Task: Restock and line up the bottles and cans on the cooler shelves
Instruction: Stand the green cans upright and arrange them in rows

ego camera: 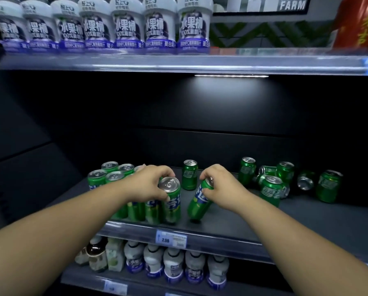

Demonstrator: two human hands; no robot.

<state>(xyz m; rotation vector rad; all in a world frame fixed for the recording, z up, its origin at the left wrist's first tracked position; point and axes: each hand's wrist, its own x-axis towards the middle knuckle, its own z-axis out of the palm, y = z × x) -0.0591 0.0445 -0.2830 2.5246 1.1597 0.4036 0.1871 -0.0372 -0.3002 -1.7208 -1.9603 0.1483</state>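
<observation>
Beneath right hand point(220, 188), tilted can point(197, 202)

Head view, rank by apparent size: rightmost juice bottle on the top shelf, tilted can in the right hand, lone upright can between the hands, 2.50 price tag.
1. juice bottle, top cropped
2. tilted can
3. lone upright can and price tag: about alike, unranked. This can sits farther back, so it only looks smaller.

Dark back panel point(200, 116) fills centre of frame. Light strip point(231, 76) glows under upper shelf point(178, 63). "FROM FARM" sign point(292, 4) upper right, green zigzag pattern point(240, 28) below it.
</observation>
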